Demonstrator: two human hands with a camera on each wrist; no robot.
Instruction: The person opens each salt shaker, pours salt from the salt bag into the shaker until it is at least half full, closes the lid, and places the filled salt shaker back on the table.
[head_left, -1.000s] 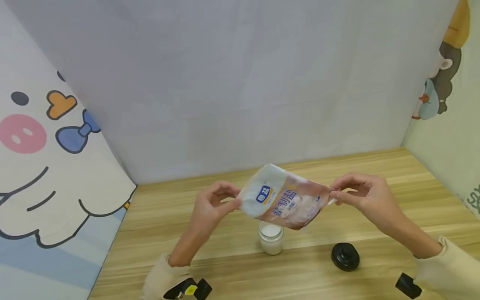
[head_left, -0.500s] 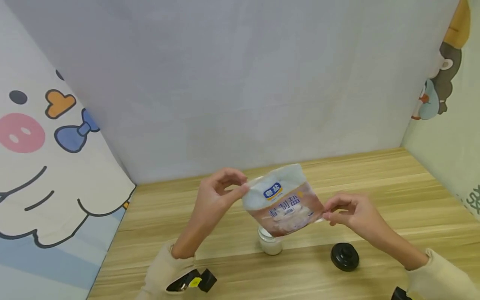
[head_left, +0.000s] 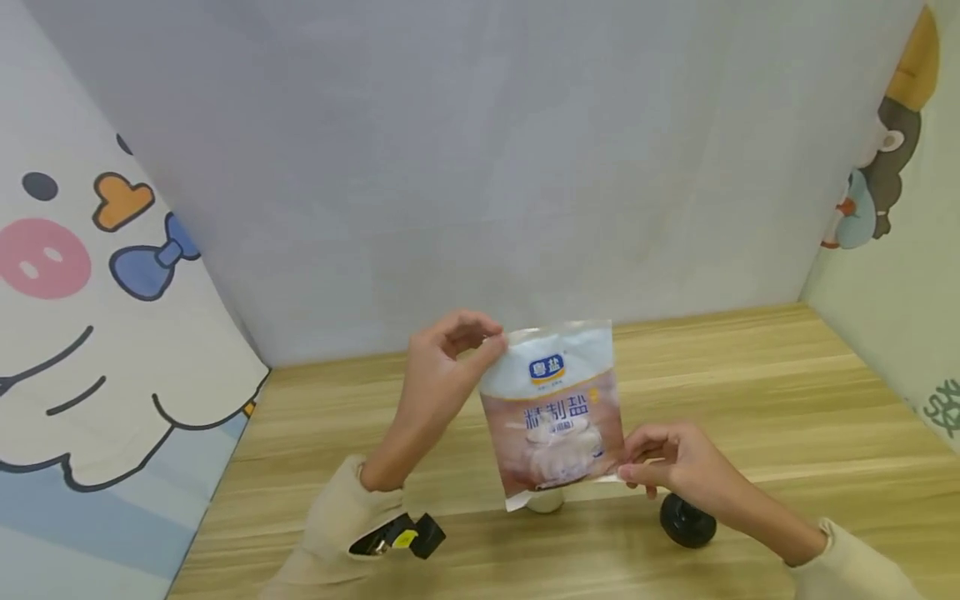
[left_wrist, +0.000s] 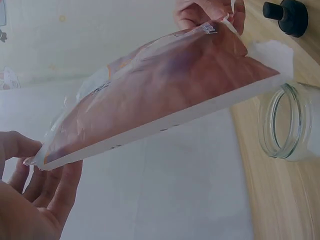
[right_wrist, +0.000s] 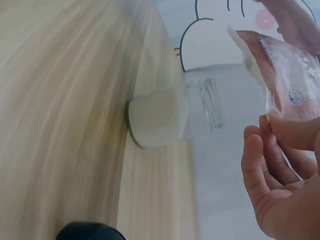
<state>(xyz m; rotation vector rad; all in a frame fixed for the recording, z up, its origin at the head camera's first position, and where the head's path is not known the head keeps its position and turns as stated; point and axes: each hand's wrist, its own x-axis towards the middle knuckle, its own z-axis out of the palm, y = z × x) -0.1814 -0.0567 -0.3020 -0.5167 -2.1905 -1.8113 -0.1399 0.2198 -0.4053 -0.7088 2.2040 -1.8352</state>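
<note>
A pink and pale blue salt bag [head_left: 558,408] hangs upright above the table, its printed front toward the head camera. My left hand [head_left: 446,375] pinches its upper left corner between thumb and fingers. At the lower right corner, my right hand [head_left: 675,462] pinches the edge. Behind the bag stands a glass jar [right_wrist: 165,117] without a lid, mostly hidden in the head view; white contents fill its lower part in the right wrist view. The bag looks thin and slightly creased in the left wrist view [left_wrist: 165,90].
A black round lid [head_left: 687,521] with a knob lies on the wooden table [head_left: 337,467], right of the jar and close under my right hand. A grey-white wall [head_left: 487,167] rises behind the table. Cartoon-printed panels [head_left: 97,333] border the sides.
The bag has turned from slanted to nearly upright. My left hand has risen and moved slightly right; my right hand has lowered and moved left. Both still grip the bag.
</note>
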